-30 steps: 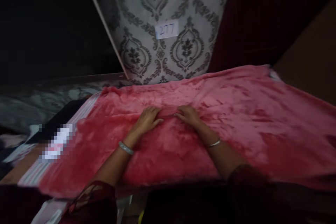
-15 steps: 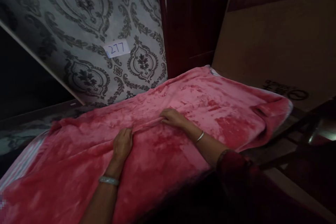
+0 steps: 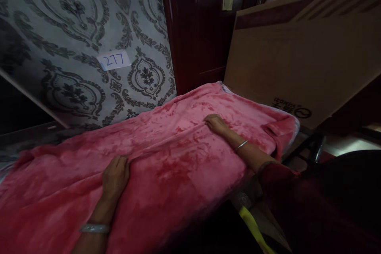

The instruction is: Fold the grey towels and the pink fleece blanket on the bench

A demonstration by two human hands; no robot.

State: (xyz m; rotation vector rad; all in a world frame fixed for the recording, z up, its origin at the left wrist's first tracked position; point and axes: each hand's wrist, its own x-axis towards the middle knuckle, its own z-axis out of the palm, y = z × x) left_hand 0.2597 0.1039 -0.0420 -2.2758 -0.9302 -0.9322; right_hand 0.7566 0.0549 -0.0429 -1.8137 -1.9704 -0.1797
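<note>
A plush pink-red blanket (image 3: 178, 182) lies spread before me, with a raised fold running between my two hands. My left hand (image 3: 116, 176), a pale bangle on its wrist, is closed on the blanket at the left end of that fold. Farther off and to the right, my right hand (image 3: 216, 124) pinches the fold's other end; a thin silver bangle circles that wrist. The fingertips of both hands are partly hidden in the cloth. A light edging shows at the blanket's far right corner.
Behind the blanket stands a patterned wallpapered wall (image 3: 89, 20) bearing a paper label (image 3: 114, 60) marked 277. A dark red door or panel (image 3: 202, 27) adjoins it. On the right leans a large cardboard box (image 3: 282, 55). A yellow strip (image 3: 253, 226) lies low at the right.
My hands have moved farther apart, the left toward the left and the right toward the right, stretching the fold between them. The view has turned somewhat to the right.
</note>
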